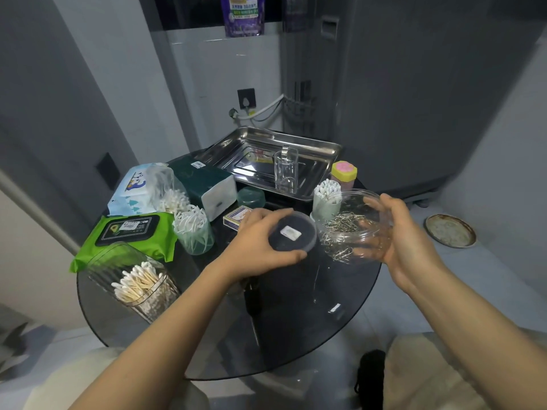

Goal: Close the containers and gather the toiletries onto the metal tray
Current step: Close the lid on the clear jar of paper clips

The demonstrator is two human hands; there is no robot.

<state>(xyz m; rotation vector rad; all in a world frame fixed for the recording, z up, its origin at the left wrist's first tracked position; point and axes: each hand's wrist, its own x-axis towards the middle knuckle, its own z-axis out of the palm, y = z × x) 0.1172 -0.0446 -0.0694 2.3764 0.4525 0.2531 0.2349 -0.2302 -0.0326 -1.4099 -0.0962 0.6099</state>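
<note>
Lid (291, 232) in left hand (260, 241), beside right hand's (399, 232) jar (352, 226)

Both forearms are bare from the lower frame edge up to the wrists — no sleeves, watch or bracelets show. The left hand (260, 241) and the right hand (405, 232) wear no gloves or rings. Below, the person's lap is clad in light beige cloth — pale trousers or shorts.

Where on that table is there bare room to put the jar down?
Bare glass table lies near the person, below the left hand and jar. The metal tray holds only a clear cup. The left side is crowded: wipes, cotton swabs.
</note>
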